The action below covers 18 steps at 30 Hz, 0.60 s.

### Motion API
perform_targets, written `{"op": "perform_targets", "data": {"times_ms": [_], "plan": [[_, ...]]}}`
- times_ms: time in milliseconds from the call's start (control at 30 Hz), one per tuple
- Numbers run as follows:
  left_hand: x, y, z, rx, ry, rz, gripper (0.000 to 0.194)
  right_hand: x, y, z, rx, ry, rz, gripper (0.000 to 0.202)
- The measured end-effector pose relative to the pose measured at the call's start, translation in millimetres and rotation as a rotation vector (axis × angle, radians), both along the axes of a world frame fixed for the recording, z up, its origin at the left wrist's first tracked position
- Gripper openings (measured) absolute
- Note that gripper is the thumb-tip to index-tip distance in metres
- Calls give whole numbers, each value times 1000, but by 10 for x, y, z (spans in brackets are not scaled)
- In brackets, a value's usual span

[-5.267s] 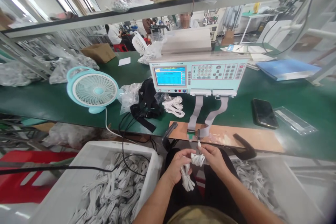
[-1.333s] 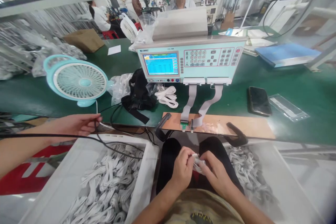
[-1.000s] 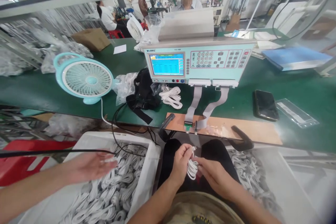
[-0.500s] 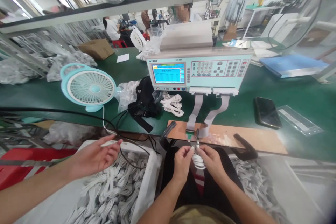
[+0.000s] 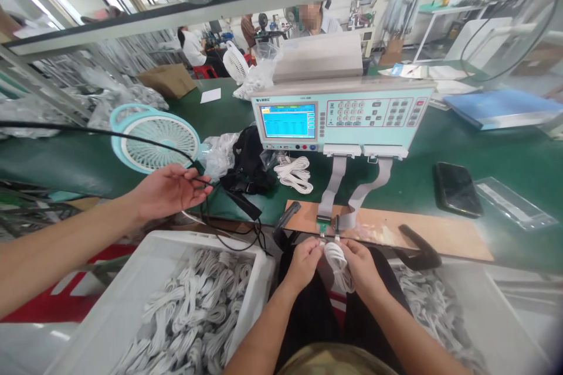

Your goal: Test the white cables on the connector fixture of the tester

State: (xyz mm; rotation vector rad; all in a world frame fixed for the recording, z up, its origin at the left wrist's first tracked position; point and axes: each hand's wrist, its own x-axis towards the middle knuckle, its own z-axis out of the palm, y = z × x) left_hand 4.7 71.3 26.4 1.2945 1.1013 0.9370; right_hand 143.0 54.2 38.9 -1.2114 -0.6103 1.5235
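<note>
A coiled white cable [image 5: 338, 263] hangs between my two hands, just below the edge of the wooden board. My left hand [image 5: 307, 259] pinches one end of it at the small green adapter board [image 5: 324, 227]. The thumb and fingers of my right hand [image 5: 358, 261] close on the other end, at the dark connector [image 5: 337, 224] beside that adapter. Whether the plugs are fully seated is too small to tell. Grey ribbon cables [image 5: 333, 187] run from these connectors up to the tester [image 5: 352, 120], whose screen is lit blue.
At left, another person's hand [image 5: 173, 190] holds a black cable [image 5: 196, 167] above a white bin [image 5: 152, 246] of bundled cables. A fan [image 5: 160, 143], a white cable bundle [image 5: 294, 174] and a phone [image 5: 458, 189] are on the green table. The wooden board [image 5: 440, 234] has black clamps.
My left hand has brought its cable end up to the green adapter. The coil has shifted in my grip. The other person's hand has risen to the black cable. The screen's large text has gone.
</note>
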Motion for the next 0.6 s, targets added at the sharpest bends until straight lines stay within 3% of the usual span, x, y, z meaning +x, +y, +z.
{"op": "perform_targets", "data": {"times_ms": [333, 600], "plan": [[138, -47, -67, -4, -32, 239, 32, 42, 6, -53, 63, -53, 50, 38], [244, -62, -218, -44, -82, 306, 36, 32, 17, -83, 73, -71, 28, 34]]}}
